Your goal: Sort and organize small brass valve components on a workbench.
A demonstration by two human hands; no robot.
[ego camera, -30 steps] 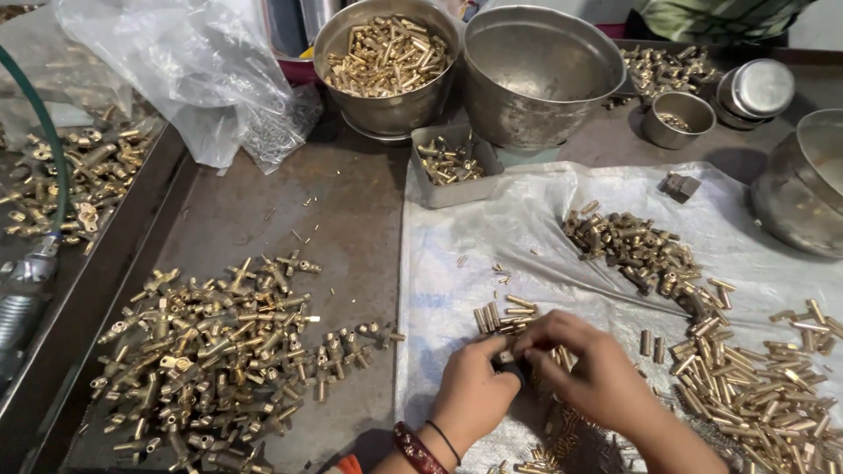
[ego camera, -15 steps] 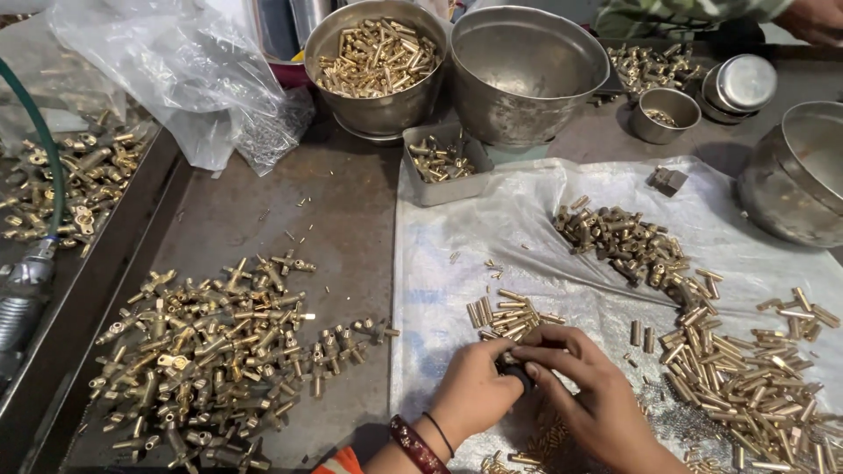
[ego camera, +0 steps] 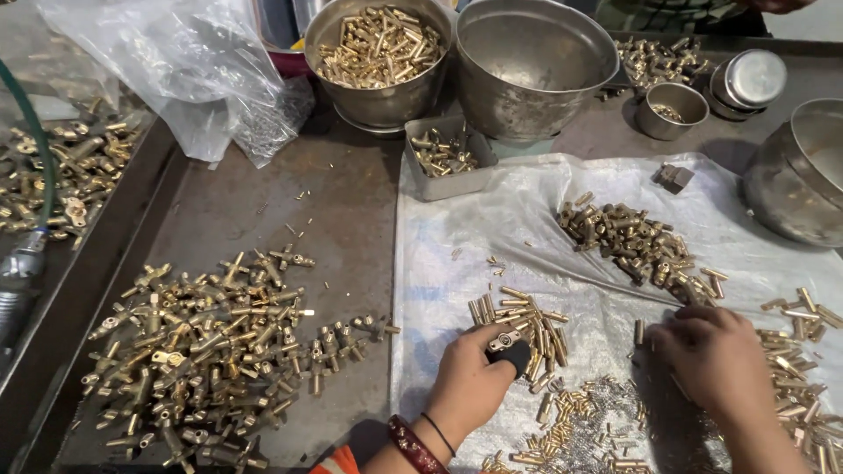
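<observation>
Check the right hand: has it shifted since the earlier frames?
Yes. The right hand has pulled away from the left hand, going right toward the scattered brass pins. Judged against the small row of brass tubes, it was beside them before; now it's well clear.

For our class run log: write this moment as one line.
left hand: holds small dark part | right hand: on brass pieces | surface: plastic sheet

Worn metal workbench [ego camera: 342, 219] — evenly lit
</observation>
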